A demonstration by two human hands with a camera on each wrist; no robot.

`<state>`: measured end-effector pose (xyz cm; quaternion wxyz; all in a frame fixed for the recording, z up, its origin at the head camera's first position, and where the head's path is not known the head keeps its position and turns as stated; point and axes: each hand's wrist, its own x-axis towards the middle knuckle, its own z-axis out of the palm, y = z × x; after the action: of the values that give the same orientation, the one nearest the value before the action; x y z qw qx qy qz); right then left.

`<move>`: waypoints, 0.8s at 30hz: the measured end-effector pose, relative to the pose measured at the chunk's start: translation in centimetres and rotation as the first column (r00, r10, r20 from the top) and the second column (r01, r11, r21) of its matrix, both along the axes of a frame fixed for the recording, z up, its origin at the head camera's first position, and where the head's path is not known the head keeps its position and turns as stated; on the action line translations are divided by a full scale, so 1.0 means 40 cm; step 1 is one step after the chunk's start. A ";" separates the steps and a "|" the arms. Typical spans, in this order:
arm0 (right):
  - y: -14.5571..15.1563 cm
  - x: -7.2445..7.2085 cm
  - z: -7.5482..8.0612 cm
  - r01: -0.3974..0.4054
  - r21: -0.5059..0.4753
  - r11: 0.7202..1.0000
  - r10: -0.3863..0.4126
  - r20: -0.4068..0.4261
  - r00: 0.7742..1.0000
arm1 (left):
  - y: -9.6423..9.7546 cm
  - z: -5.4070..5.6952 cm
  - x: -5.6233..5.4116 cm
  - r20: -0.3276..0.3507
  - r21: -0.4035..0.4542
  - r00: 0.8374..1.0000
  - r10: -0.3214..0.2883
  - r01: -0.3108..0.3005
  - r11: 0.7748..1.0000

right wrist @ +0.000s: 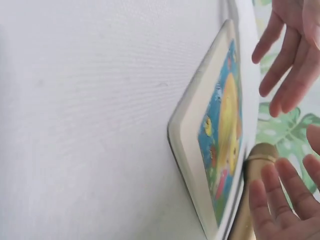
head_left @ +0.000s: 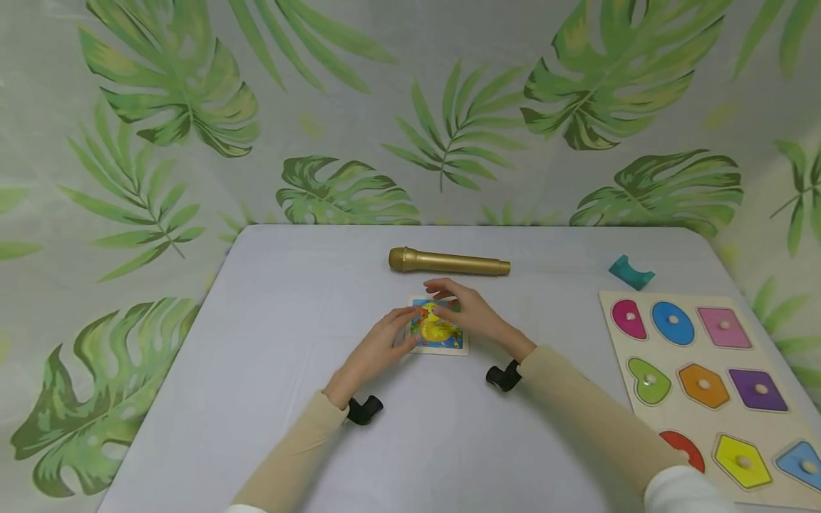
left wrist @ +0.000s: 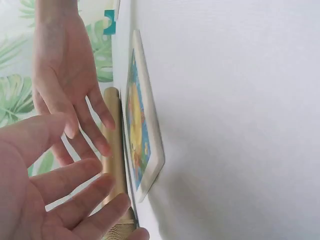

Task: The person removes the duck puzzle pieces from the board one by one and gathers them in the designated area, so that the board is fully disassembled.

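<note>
A small square picture puzzle (head_left: pixel 441 335) with a yellow duck on blue lies flat on the white table. My left hand (head_left: pixel 383 343) hovers at its left edge, fingers spread and slightly bent, holding nothing. Over the puzzle's upper right corner is my right hand (head_left: pixel 473 310), its fingers loosely extended and also without anything in them. In the left wrist view, the puzzle's pale wooden border (left wrist: pixel 156 155) shows beside both hands, with a gap between. The right wrist view shows the puzzle (right wrist: pixel 187 125) edge-on next to the spread fingers.
A gold microphone (head_left: pixel 449 262) lies just behind the puzzle. To the right, a wooden shape board (head_left: pixel 689 349) carries several coloured knobbed pieces. A teal curved block (head_left: pixel 631 272) sits behind that board. Leaf-patterned cloth (head_left: pixel 359 107) hangs past the table's far edge.
</note>
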<state>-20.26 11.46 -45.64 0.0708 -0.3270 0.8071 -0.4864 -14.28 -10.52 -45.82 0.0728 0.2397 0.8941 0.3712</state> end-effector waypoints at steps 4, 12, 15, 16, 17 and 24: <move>-0.017 -0.012 -0.015 -0.003 0.042 0.999 0.002 0.044 0.999 | 0.000 -0.012 0.004 0.013 -0.029 0.999 -0.043 0.043 0.999; -0.045 -0.020 -0.019 0.001 0.208 0.978 -0.004 0.013 1.000 | -0.007 -0.025 0.010 -0.056 -0.113 0.994 -0.091 0.084 0.990; -0.052 -0.021 -0.017 0.016 0.225 0.974 -0.020 0.016 1.000 | -0.009 -0.029 0.010 -0.088 -0.122 0.990 -0.113 0.102 0.987; -0.054 -0.022 -0.017 0.024 0.231 0.973 -0.028 0.015 0.999 | -0.009 -0.029 0.011 -0.096 -0.129 0.988 -0.118 0.105 0.986; -0.056 -0.023 -0.017 0.031 0.239 0.971 -0.034 0.011 0.999 | -0.009 -0.030 0.011 -0.105 -0.135 0.987 -0.122 0.108 0.985; -0.080 -0.028 -0.013 0.067 0.351 0.934 -0.053 -0.048 0.997 | -0.007 -0.030 0.020 -0.123 -0.216 0.977 -0.175 0.145 0.966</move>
<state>-21.36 8.27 -46.17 0.0982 -0.2933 0.8920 -0.3295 -13.49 -10.79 -47.03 0.0636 0.3281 0.9082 0.2520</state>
